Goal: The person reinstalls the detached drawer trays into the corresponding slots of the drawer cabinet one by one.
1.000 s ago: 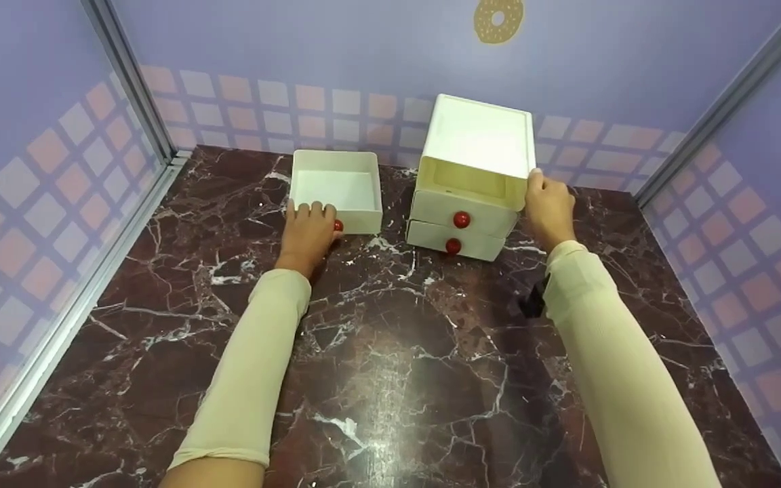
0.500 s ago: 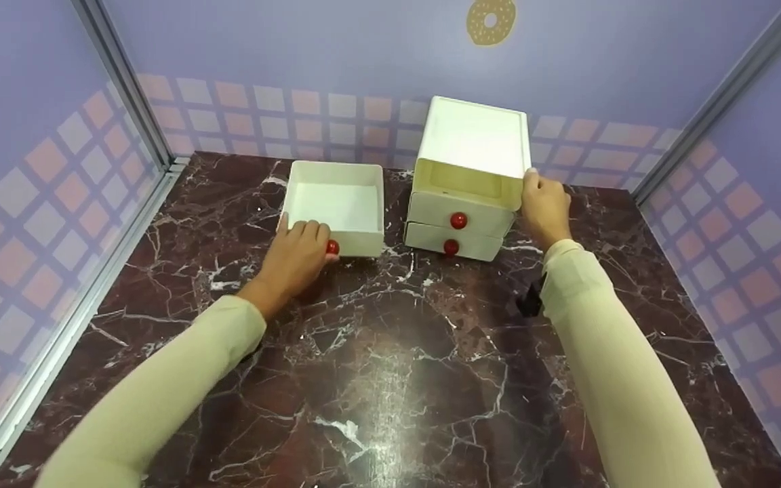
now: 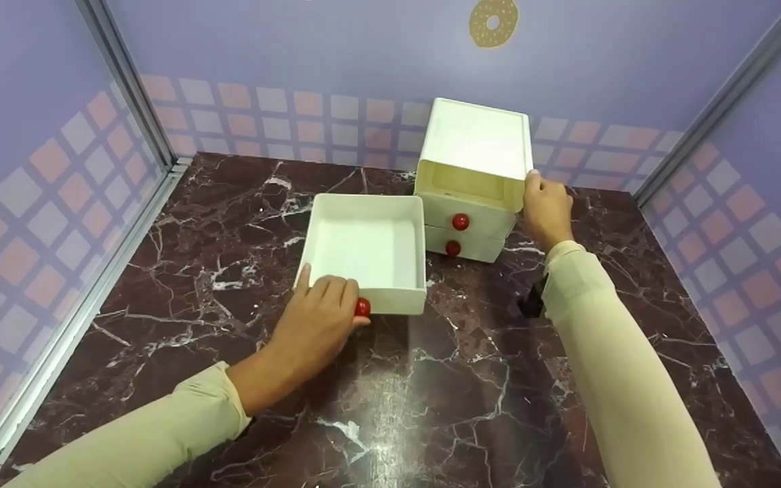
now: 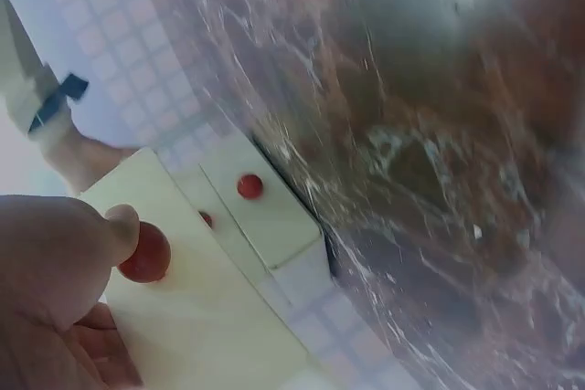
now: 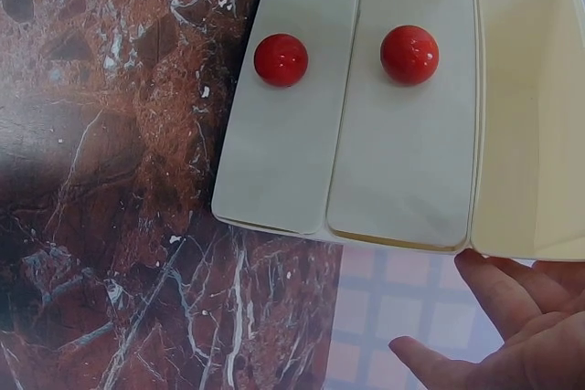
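Observation:
A white drawer point(image 3: 367, 244) with a red knob point(image 3: 362, 307) is held in my left hand point(image 3: 316, 318). The fingers lie over the front wall, and the thumb point(image 4: 121, 230) is against the knob in the left wrist view. The drawer appears raised off the table, its open side up, in front of the cabinet's left side. The white cabinet point(image 3: 478, 135) has an open top slot point(image 3: 472, 186) and two closed drawers with red knobs below. My right hand point(image 3: 548, 207) touches the cabinet's right side; in the right wrist view its fingers point(image 5: 503, 294) extend to the side wall.
A dark marbled table point(image 3: 390, 400) lies under everything. Purple walls point(image 3: 282, 41) with pink and white squares enclose the back and sides, with metal rails point(image 3: 119, 88) at the corners. The cabinet stands close to the back wall.
My left hand has brought the drawer from the back left toward me, then rightward, so it now overlaps the cabinet's left side in the head view. The right hand and cabinet have stayed in place.

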A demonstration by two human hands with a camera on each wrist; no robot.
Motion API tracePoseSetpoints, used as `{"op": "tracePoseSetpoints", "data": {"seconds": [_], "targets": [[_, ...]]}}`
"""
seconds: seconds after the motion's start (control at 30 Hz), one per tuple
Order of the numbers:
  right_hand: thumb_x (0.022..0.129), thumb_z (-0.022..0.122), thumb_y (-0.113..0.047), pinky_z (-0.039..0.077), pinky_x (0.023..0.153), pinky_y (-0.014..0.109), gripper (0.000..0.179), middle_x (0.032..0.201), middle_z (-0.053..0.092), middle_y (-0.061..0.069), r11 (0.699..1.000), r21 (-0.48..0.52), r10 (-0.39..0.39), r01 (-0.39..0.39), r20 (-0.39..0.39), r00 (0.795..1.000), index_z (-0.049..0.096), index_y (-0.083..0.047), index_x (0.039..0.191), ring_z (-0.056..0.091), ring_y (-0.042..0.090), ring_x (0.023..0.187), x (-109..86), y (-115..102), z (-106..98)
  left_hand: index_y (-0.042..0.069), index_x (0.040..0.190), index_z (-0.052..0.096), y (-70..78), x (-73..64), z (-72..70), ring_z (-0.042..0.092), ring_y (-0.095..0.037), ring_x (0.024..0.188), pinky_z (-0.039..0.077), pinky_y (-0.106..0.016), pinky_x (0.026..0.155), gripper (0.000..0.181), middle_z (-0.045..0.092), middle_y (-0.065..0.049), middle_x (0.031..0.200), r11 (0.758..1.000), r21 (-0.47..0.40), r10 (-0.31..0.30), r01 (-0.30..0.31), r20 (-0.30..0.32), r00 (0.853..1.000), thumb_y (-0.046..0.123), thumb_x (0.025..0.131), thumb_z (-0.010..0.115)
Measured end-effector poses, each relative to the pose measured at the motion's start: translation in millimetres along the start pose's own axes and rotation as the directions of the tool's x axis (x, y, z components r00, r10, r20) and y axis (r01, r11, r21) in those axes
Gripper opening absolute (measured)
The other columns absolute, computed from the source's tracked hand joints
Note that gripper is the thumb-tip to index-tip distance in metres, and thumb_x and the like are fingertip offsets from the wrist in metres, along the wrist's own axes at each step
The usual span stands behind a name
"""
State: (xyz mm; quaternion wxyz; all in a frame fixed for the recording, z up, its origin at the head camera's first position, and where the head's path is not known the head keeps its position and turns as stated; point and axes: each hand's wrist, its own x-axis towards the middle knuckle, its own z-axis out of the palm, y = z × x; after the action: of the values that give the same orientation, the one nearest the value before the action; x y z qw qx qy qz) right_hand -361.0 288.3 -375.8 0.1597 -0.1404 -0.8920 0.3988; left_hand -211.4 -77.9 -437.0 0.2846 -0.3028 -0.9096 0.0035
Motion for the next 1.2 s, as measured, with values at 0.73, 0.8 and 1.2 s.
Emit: {"op": "tracePoseSetpoints", "data": {"seconds": [0.73, 0.8, 1.2], "targets": [[0.105, 0.039, -0.047, 0.037, 0.066, 0.031, 0.05, 0.07, 0.043, 0.001, 0.997, 0.062, 0.045, -0.05, 0.079, 0.996, 0.041, -0.019, 0.064, 0.046, 0.023, 0.081, 6.4, 2.9, -9.8, 0.007, 0.121, 0.062, 66.4, 52.9, -9.2, 0.066, -0.023, 0.112, 0.04, -0.059, 0.117, 0.055, 0.068, -0.006, 0.111, 0.979, 0.053, 0.195, -0.198, 0.063, 0.979, 0.055, 0.102, 0.042], [0.105, 0.039, -0.047, 0.037, 0.067, 0.03, 0.049, 0.074, 0.045, 0.002, 0.997, 0.057, 0.049, -0.055, 0.095, 0.994, 0.042, -0.019, 0.065, 0.046, 0.022, 0.082, 6.8, 3.6, -10.7, 0.008, 0.119, 0.062, 71.3, 59.8, -6.6, 0.066, -0.022, 0.11, 0.041, -0.058, 0.117, 0.055, 0.068, -0.005, 0.109, 0.977, 0.067, 0.2, -0.202, 0.038, 0.979, 0.057, 0.1, 0.045], [0.105, 0.039, -0.049, 0.039, 0.066, 0.03, 0.05, 0.07, 0.041, 0.0, 0.999, 0.038, 0.034, -0.038, 0.107, 0.994, 0.039, -0.02, 0.064, 0.046, 0.021, 0.079, 8.0, 4.4, -12.8, 0.01, 0.112, 0.062, 85.2, 78.3, 2.8, 0.065, -0.02, 0.101, 0.047, -0.054, 0.113, 0.054, 0.065, -0.002, 0.1, 0.978, 0.124, 0.177, -0.165, -0.094, 0.98, 0.059, 0.091, 0.058]]}}
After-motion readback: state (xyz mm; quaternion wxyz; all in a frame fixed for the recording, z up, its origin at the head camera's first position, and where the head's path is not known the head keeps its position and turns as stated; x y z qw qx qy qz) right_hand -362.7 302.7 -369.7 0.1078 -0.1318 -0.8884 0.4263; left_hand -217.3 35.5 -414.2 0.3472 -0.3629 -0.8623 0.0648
